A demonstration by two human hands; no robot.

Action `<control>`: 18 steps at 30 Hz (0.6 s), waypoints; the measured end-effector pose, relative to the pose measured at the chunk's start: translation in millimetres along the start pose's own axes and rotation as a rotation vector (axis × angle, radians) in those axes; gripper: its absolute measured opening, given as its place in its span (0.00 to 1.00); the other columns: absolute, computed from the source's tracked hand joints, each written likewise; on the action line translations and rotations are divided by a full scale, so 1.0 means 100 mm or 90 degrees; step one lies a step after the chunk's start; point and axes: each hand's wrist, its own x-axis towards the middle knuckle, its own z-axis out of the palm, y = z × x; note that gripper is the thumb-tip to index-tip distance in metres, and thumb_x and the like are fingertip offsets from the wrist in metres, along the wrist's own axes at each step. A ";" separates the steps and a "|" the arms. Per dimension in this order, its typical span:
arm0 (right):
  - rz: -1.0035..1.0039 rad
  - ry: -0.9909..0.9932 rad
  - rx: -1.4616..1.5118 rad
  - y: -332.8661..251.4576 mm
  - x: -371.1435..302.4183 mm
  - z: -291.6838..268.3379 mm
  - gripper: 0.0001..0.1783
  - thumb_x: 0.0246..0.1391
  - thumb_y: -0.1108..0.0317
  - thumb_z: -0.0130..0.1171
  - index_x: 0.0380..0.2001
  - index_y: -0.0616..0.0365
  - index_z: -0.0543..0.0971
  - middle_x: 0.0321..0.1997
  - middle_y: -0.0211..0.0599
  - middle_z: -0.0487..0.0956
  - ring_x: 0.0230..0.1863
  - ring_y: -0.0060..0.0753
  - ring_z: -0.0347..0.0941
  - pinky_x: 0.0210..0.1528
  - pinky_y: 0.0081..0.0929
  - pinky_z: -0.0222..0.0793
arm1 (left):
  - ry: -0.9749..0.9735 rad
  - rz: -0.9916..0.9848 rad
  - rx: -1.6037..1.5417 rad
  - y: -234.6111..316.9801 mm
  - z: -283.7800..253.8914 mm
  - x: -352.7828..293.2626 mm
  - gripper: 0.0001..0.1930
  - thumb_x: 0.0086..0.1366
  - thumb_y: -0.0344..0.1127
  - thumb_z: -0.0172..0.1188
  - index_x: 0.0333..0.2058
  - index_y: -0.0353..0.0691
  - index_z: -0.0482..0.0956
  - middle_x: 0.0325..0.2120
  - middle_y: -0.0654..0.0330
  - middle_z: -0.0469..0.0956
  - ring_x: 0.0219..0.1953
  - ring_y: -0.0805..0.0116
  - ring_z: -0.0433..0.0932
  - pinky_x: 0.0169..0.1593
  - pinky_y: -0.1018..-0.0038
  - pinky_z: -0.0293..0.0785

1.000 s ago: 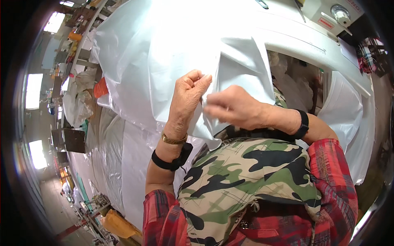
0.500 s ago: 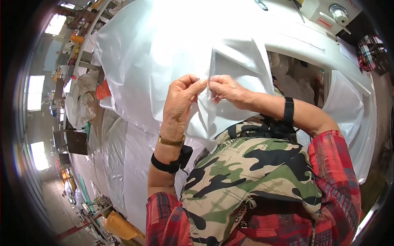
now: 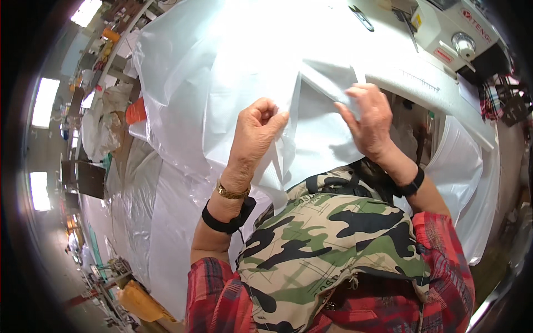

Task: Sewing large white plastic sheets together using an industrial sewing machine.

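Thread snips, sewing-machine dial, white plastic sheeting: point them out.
Thread snips [image 3: 362, 19], head view: middle of the body.
Sewing-machine dial [image 3: 463, 44], head view: round front.
White plastic sheeting [image 3: 233, 94], head view: broad middle.

The sheet [image 3: 222, 105] is white, the apron [image 3: 338, 238] green camouflage, the sleeves [image 3: 444, 250] red plaid.

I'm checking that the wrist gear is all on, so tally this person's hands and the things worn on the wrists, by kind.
Hands, left hand and right hand: 2
Black straps, left strap and right strap: 2
Gold band, on the left wrist: 1
Total: 5
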 end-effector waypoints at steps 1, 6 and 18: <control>0.077 -0.028 -0.038 0.03 -0.08 -0.03 0.17 0.46 0.69 0.66 0.39 0.58 0.73 0.38 0.39 0.74 0.40 0.43 0.71 0.42 0.37 0.65 | -0.006 0.033 0.070 0.00 0.00 -0.01 0.06 0.62 0.27 0.62 0.28 0.40 0.74 0.21 0.73 0.70 0.23 0.87 0.65 0.26 0.87 0.60; 0.232 -0.194 0.019 0.19 -0.40 -0.05 0.10 0.52 0.69 0.61 0.37 0.60 0.74 0.32 0.43 0.74 0.35 0.46 0.72 0.38 0.38 0.67 | -0.035 0.055 0.026 0.08 0.14 -0.02 0.05 0.63 0.27 0.62 0.28 0.37 0.76 0.21 0.74 0.71 0.25 0.88 0.65 0.28 0.88 0.61; 0.088 -0.451 0.424 -0.55 0.40 -0.21 0.10 0.59 0.63 0.52 0.34 0.60 0.73 0.23 0.49 0.75 0.28 0.52 0.76 0.32 0.42 0.70 | -0.059 0.147 0.174 0.23 0.22 0.01 0.03 0.61 0.25 0.53 0.28 0.31 0.73 0.21 0.68 0.67 0.24 0.82 0.63 0.27 0.81 0.62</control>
